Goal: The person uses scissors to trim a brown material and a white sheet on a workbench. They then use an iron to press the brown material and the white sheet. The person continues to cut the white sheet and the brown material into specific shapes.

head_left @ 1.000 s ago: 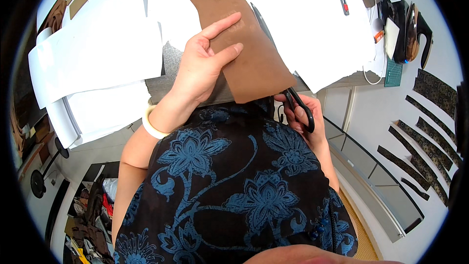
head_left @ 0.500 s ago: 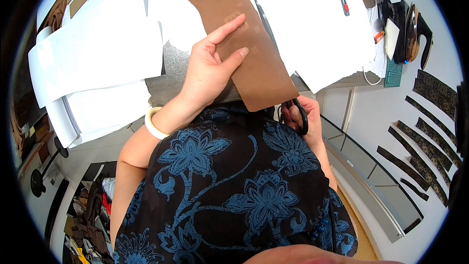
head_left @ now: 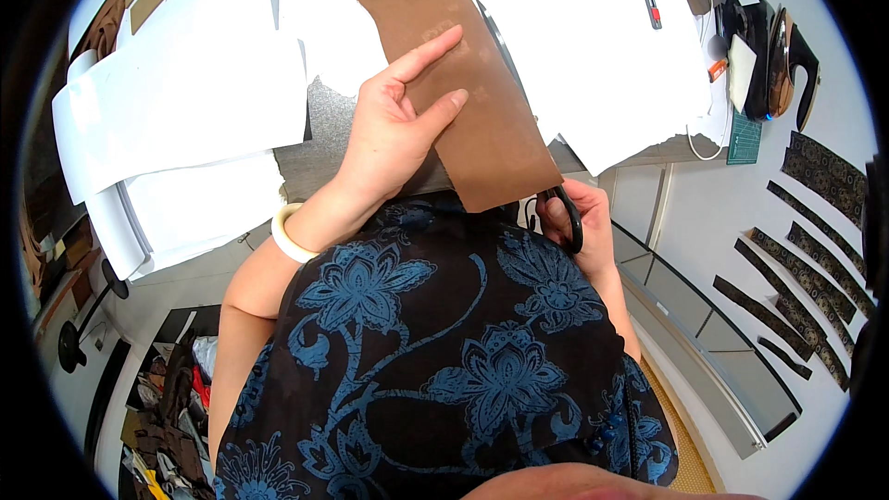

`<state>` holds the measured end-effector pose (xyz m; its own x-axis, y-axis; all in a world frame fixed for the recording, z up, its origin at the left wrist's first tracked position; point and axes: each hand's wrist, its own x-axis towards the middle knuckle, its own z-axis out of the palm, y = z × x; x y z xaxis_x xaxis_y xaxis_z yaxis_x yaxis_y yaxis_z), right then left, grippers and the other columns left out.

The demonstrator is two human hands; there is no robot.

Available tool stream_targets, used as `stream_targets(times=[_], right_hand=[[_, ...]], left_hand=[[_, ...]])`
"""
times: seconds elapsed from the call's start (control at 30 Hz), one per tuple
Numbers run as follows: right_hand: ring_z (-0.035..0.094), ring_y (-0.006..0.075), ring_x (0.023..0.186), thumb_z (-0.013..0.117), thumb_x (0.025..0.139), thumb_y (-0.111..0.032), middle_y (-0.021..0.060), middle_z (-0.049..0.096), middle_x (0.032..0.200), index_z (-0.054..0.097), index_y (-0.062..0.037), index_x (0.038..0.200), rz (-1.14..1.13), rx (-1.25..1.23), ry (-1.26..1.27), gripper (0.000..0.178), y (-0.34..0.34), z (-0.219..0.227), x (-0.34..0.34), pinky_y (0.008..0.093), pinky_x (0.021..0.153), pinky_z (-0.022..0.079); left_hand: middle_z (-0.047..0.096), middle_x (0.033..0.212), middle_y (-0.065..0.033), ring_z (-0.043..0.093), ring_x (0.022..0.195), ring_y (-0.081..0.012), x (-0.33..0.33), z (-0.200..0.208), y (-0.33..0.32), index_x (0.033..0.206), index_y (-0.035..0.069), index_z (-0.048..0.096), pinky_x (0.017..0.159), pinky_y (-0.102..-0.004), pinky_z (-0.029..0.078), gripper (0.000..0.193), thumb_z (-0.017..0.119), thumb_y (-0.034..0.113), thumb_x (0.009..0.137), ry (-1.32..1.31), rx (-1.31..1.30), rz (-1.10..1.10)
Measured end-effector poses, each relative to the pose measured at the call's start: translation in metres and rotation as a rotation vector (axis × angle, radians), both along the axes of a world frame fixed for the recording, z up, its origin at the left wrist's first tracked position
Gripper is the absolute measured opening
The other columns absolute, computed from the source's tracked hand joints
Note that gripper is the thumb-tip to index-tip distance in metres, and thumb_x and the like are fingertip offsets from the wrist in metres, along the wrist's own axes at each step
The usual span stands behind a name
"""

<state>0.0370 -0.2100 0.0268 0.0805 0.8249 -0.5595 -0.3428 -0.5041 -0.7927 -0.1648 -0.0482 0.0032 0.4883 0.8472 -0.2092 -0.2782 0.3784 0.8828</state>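
The person's dark blue-flowered garment (head_left: 444, 361) fills the lower middle and hides the near edge of the grey table (head_left: 306, 162), and the blades of the black-handled scissors (head_left: 560, 213) are covered by the long brown sheet (head_left: 435, 46) (which runs off the top edge). White paper sheets (head_left: 176, 120) lie left and right of the brown sheet, with dark patterned strips (head_left: 796, 250) on the floor at right. The left hand (head_left: 394, 134) lies flat on the brown sheet with fingers spread, while the right hand (head_left: 583, 222) is curled through the scissor handles just below the sheet's near end
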Motion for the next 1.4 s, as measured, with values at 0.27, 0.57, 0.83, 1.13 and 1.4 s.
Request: stream_targets(times=[0.27, 0.57, 0.83, 1.13, 1.4], right_hand=[[0.042, 0.0003, 0.049, 0.073, 0.092, -0.016, -0.0058, 0.055, 0.067, 0.065, 0.0050, 0.123, 0.039, -0.026, 0.023, 0.038, 0.003, 0.004, 0.005, 0.0175, 0.044, 0.029], [0.042, 0.0011, 0.048, 0.073, 0.092, -0.020, -0.0059, 0.051, 0.065, 0.064, 0.0067, 0.123, 0.064, 0.011, 0.036, 0.041, 0.003, 0.004, 0.009, 0.0168, 0.044, 0.031], [0.046, 0.0000, 0.055, 0.076, 0.090, -0.026, -0.0040, 0.058, 0.077, 0.064, 0.0050, 0.123, -0.002, 0.066, 0.123, 0.047, 0.004, -0.002, 0.000, 0.0166, 0.047, 0.030], [0.045, -0.0003, 0.058, 0.079, 0.088, -0.032, -0.0059, 0.058, 0.079, 0.064, 0.0039, 0.122, -0.009, 0.083, 0.056, 0.052, 0.005, -0.007, -0.005, 0.0167, 0.050, 0.029], [0.044, -0.0005, 0.059, 0.079, 0.088, -0.028, -0.0074, 0.057, 0.077, 0.063, 0.0038, 0.125, -0.008, 0.080, 0.089, 0.051, 0.007, -0.005, -0.006, 0.0171, 0.051, 0.030]], left_hand=[[0.066, 0.121, -0.0079, 0.061, 0.109, -0.0127, -0.007, 0.005, 0.020, 0.134, 0.001, 0.059, 0.097, -0.0274, 0.049, 0.043, 0.067, 0.004, 0.092, 0.023, -0.042, 0.060], [0.066, 0.122, -0.0092, 0.065, 0.106, -0.0152, -0.004, 0.003, 0.041, 0.131, 0.003, 0.062, 0.094, -0.0278, 0.054, 0.042, 0.070, 0.000, 0.090, 0.123, 0.044, 0.072], [0.066, 0.121, -0.0105, 0.064, 0.104, -0.0126, 0.008, -0.001, 0.023, 0.139, 0.000, 0.054, 0.090, -0.0265, 0.054, 0.053, 0.069, -0.003, 0.088, 0.016, 0.077, 0.154], [0.060, 0.133, -0.0126, 0.060, 0.116, -0.0156, 0.010, -0.001, 0.017, 0.143, 0.001, 0.050, 0.100, -0.0294, 0.051, 0.057, 0.067, -0.005, 0.090, 0.073, 0.175, 0.140], [0.062, 0.131, -0.0121, 0.061, 0.113, -0.0142, 0.012, -0.002, 0.015, 0.142, 0.002, 0.051, 0.097, -0.0280, 0.052, 0.056, 0.068, -0.004, 0.089, 0.062, 0.190, 0.184]])
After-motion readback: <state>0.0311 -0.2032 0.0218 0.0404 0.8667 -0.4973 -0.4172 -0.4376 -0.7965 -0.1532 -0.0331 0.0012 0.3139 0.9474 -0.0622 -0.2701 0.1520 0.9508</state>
